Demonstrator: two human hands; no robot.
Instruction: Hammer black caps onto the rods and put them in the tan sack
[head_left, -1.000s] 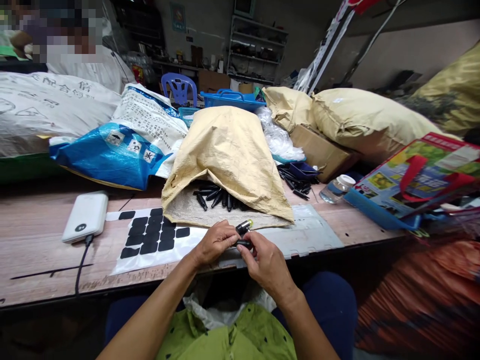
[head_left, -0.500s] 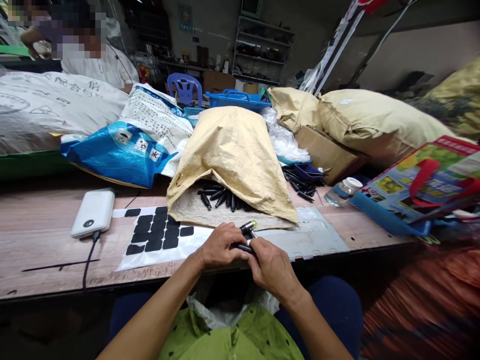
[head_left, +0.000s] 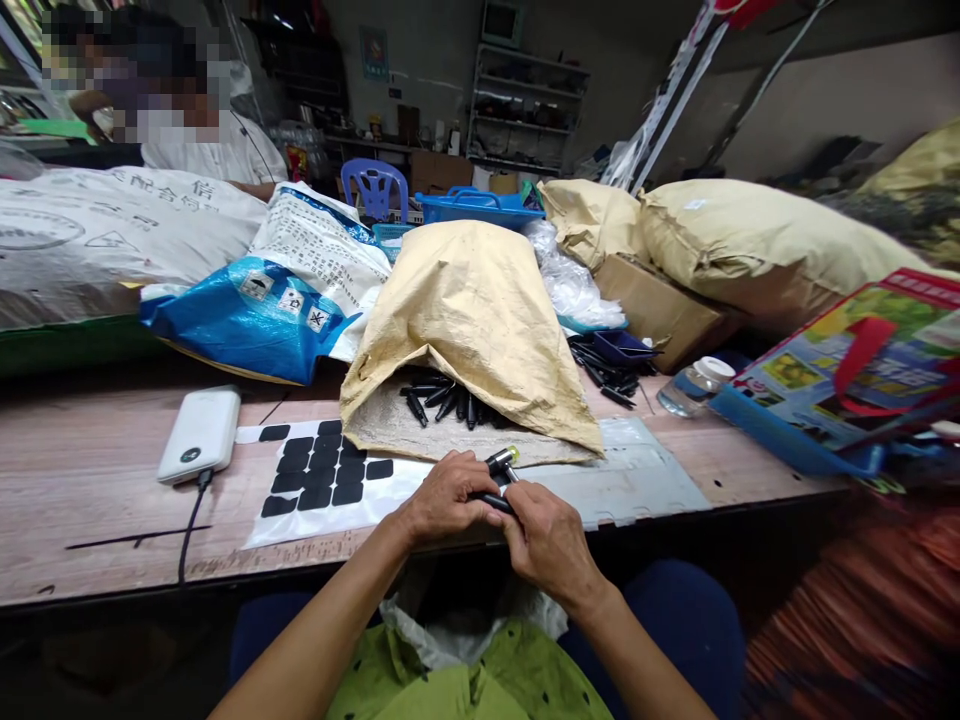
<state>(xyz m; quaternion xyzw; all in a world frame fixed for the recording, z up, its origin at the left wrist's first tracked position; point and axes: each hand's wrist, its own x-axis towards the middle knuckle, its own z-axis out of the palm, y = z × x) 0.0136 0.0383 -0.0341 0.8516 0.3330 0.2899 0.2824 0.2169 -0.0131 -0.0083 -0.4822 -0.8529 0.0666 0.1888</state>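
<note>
In front of the sack's mouth my two hands meet at the table's front edge. My left hand (head_left: 450, 498) is closed, its thumb and fingers round a slim black rod (head_left: 496, 502). The rod's other end reaches my right hand (head_left: 551, 535), whose fingers are curled shut. From the right fingers rises the thin metal shaft of a small hammer-like tool (head_left: 501, 460), with a dark and silver head and a yellow-green end. Its lower part is hidden by the hand. Several black pen-shaped pieces (head_left: 448, 400) lie inside the open tan sack (head_left: 472, 290).
A white sheet with black rounded stickers (head_left: 319, 470) and a white power bank (head_left: 199, 435) with cable lie left. Right are a grey plastic sheet (head_left: 637, 470), a clear jar (head_left: 696, 388) and more black pieces (head_left: 615, 372). A person (head_left: 202, 140) sits far left behind sacks.
The whole view has shifted slightly, so things appear a little lower and to the right. My hands keep the same grip on the rod and the hammer-like tool.
</note>
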